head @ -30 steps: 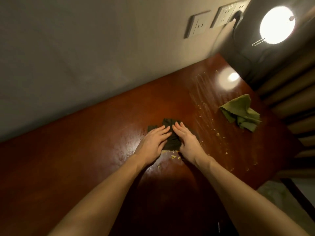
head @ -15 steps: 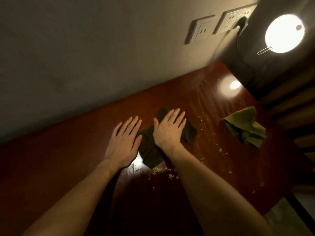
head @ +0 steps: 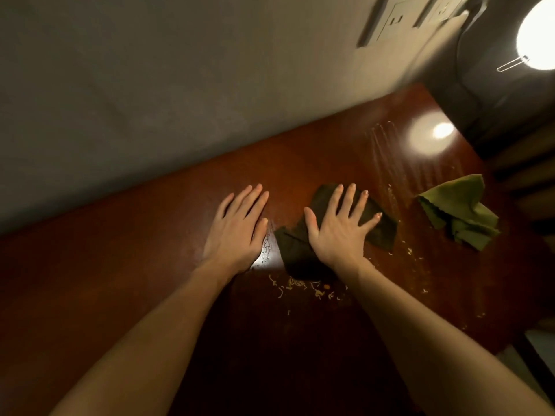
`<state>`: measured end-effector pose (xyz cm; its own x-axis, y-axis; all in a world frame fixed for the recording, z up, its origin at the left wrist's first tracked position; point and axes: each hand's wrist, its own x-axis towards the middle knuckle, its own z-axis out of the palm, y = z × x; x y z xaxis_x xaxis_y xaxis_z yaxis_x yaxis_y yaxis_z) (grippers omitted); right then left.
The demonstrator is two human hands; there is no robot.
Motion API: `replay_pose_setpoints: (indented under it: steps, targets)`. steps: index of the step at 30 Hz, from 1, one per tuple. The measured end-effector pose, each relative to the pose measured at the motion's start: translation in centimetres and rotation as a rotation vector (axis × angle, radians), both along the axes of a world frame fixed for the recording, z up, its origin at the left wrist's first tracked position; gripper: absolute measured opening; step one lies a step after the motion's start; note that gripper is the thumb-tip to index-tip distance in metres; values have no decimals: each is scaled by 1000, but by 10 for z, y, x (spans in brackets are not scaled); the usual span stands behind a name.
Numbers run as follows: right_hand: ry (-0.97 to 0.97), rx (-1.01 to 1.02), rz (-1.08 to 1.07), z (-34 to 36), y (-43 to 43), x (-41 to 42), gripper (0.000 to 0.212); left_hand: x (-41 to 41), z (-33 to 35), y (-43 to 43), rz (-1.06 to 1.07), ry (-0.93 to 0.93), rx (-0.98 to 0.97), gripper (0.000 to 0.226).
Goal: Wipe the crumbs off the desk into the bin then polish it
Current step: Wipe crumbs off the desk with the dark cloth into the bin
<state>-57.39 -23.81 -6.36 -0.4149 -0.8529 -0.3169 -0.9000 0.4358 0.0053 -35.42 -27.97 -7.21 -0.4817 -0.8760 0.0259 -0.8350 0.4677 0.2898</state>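
Nearby: light green cloth (head: pixel 459 214) crumpled near right tabletop (head: pixel 120 280) edge; crumbs (head: pixel 303 288) toward near edge. Right hand (head: pixel 339 226) flat, fingers spread, pressing dark cloth (head: pixel 297 250); left hand (head: pixel 237 229) flat on bare wood. Lamp (head: pixel 537 37) over far right corner.

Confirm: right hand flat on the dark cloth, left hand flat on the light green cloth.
No: the head view shows the left hand flat on the bare desk, not the light green cloth. The right hand is flat on the dark cloth.

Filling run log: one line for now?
wipe crumbs | right hand flat on dark cloth | left hand flat on desk | green cloth untouched
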Motion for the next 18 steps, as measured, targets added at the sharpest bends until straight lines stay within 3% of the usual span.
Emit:
replay_pose_setpoints:
  steps: [5,12,18]
  targets:
    - [-49,-49,-12,-3,-61,-10,97,4,-5,-4,-2,17,-23,55]
    - [-8,-69,55,-7,21,9,91,7,-5,0,-5,17,9,55]
    - [-33,-98,45,-5,-19,-18,93,3,-5,-2,-8,-1,-11,57]
